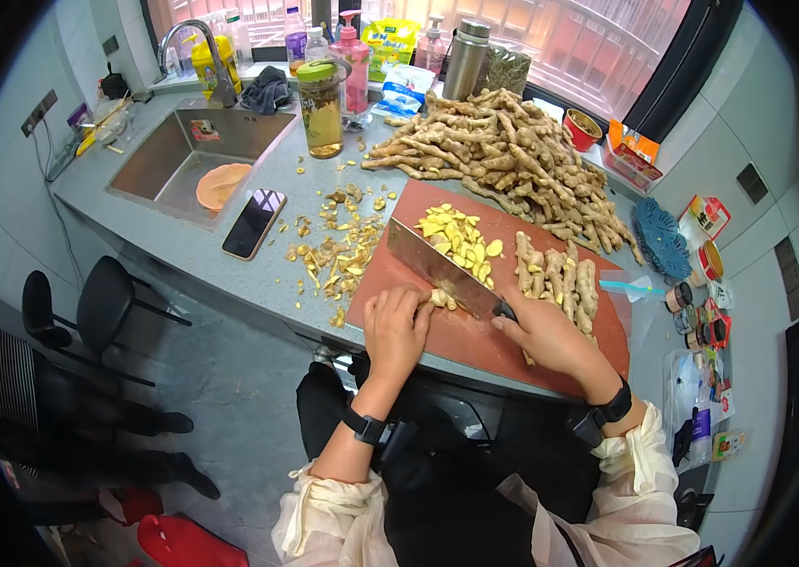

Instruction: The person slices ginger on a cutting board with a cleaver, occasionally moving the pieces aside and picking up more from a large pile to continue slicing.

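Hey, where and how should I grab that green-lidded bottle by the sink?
Probably wrap your left hand, once free, around the clear body of the green-lidded bottle, below its lid, coming from the near side. It stands upright and looks roughly cylindrical, offering a wraparound grip. The sink lies to its left and a pink pump bottle stands behind, so the front seems easiest.

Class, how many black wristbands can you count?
2: one wristband on the wrist behind the left hand, another behind the right hand, which grips the cleaver; the sleeves could hide more.
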`<state>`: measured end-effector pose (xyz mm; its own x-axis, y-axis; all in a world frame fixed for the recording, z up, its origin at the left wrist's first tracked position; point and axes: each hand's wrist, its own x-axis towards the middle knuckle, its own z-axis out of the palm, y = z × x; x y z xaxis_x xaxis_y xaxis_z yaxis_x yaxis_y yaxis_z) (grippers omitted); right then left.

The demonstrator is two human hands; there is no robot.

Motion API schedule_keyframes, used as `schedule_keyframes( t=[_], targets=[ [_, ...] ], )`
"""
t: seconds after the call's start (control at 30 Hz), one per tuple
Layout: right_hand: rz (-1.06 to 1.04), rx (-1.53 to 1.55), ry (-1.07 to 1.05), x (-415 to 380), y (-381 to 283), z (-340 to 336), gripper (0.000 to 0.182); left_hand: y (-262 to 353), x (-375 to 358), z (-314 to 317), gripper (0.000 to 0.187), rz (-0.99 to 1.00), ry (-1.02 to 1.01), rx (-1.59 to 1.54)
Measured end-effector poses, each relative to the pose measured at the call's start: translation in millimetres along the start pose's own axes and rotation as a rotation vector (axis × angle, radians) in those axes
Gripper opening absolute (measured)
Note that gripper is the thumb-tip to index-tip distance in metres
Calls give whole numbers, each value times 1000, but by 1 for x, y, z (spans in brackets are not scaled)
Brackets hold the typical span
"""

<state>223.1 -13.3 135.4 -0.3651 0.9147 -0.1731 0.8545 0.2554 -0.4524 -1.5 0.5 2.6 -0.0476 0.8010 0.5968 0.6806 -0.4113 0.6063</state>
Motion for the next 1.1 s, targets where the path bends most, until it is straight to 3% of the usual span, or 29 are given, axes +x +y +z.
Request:
schedule_keyframes(
  t=[0.37, 0.43, 1.1],
  targets=[
    [6, -84, 7, 28, -8, 26, 35, 0, 0, 0, 15, 5, 8, -10],
    [-37, 61, 67, 30, 3, 29, 36, 0, 0, 0, 15, 6, 13, -18],
    [9, 69, -11, 2, -1, 0, 35, 0, -1, -1, 14, -14, -21, 5]
  ],
)
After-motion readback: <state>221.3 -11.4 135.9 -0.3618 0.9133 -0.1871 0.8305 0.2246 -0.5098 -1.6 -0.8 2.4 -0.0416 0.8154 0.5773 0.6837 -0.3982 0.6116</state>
